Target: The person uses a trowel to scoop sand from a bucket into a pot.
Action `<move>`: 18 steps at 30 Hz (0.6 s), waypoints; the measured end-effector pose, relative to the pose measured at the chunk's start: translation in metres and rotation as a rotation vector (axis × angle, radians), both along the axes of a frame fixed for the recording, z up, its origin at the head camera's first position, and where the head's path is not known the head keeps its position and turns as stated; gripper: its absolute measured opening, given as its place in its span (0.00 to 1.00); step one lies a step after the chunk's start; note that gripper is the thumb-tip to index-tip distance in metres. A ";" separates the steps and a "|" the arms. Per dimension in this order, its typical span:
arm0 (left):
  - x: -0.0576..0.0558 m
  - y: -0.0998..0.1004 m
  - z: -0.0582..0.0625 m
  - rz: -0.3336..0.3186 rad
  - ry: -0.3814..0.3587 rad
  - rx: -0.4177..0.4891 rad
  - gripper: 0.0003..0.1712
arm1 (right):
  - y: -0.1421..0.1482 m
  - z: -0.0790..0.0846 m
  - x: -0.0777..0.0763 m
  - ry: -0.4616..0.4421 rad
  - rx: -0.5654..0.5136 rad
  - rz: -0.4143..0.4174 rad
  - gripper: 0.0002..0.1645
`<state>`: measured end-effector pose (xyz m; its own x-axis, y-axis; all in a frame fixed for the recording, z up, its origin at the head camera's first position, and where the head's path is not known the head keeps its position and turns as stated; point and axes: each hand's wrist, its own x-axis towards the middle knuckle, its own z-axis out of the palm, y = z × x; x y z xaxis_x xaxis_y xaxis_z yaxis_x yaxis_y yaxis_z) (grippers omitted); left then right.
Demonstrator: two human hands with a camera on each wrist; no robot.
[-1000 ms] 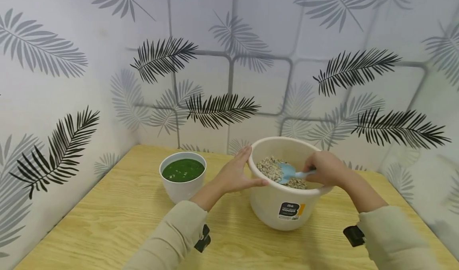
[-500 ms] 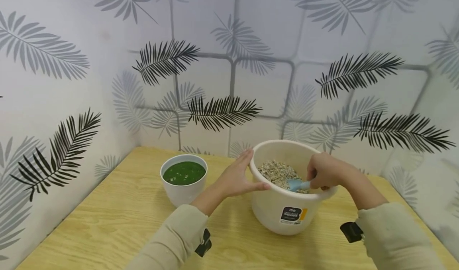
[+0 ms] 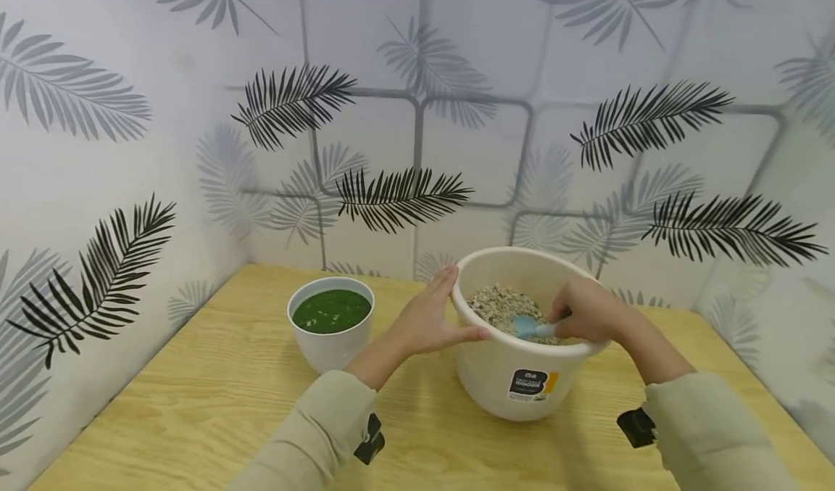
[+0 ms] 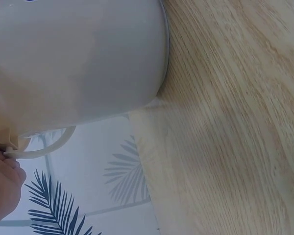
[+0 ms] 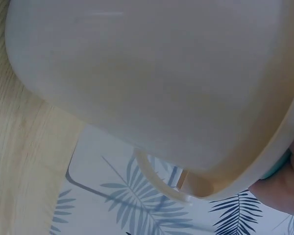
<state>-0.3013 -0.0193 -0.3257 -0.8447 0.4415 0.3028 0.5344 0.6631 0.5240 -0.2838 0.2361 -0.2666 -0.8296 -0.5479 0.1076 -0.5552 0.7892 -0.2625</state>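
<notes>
A large cream plastic bucket (image 3: 479, 382), slightly tilted, stands on the table, partly filled with a loose, pale granular mix (image 3: 499, 304). My left hand (image 3: 424, 324) grips its left rim; in the left wrist view, that hand's fingertips (image 4: 9, 164) curl by the bucket's handle (image 4: 49, 151). Inside the right rim, my right hand (image 3: 590, 311) holds the grip of a small light-blue shovel (image 3: 524, 326). The shovel's blade is partly buried in the mix. In the right wrist view, the bucket's wall hides most of the right hand (image 5: 281, 191).
Left of the bucket stands a white pot (image 3: 331, 347) holding a green mass (image 3: 333, 310) with pale flecks. Both rest on a wood-grain table (image 3: 196, 397). A leaf-patterned wall (image 3: 470, 150) rises behind and on both sides.
The shovel's blade has gone from lying mostly visible on the mix to being partly sunk in it. My right hand shifted slightly with it. The left hand keeps its hold on the rim.
</notes>
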 end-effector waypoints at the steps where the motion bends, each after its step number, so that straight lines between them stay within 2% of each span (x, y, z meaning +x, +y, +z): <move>1: 0.000 0.000 0.000 0.004 -0.004 0.003 0.64 | 0.000 0.000 0.000 0.003 -0.001 0.000 0.07; 5: 0.001 0.000 0.001 0.003 -0.001 0.020 0.64 | 0.001 0.001 -0.002 -0.005 0.008 -0.026 0.02; 10: 0.000 -0.001 0.001 -0.011 -0.001 0.025 0.63 | 0.002 0.001 -0.004 -0.034 0.018 -0.066 0.04; 15: 0.000 -0.001 -0.001 -0.017 -0.002 0.022 0.64 | 0.002 -0.002 -0.004 -0.075 -0.038 -0.031 0.04; 18: 0.001 -0.002 0.000 -0.019 0.007 0.018 0.64 | 0.001 -0.002 -0.004 -0.060 -0.045 -0.014 0.04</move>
